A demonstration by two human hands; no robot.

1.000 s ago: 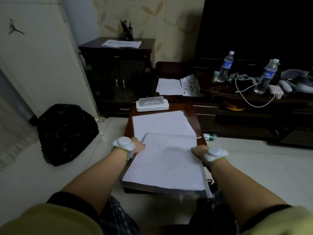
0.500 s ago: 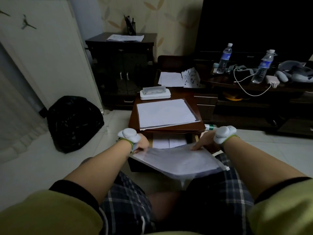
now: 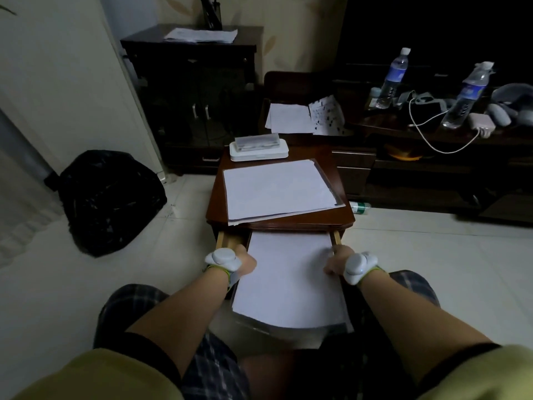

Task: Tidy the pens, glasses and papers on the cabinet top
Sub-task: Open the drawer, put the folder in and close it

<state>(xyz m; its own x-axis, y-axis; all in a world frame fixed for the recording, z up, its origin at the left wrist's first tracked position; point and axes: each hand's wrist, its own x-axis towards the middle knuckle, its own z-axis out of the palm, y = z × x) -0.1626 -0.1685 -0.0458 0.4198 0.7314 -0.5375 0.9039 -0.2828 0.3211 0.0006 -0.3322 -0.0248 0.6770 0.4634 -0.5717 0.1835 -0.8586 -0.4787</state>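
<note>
Both hands hold a sheaf of papers [image 3: 288, 280] by its side edges, left hand [image 3: 245, 261] and right hand [image 3: 336, 259] curled round it, far end inside the open drawer [image 3: 227, 241] under the cabinet top [image 3: 343, 209], beside open floor [image 3: 432, 255]; more papers and a glasses case [image 3: 258, 148] lie above

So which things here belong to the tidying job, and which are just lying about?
Job:
paper stack, held by left hand and right hand
open drawer
second paper stack
white case

Lying about:
black bag
water bottles
white cable
</note>
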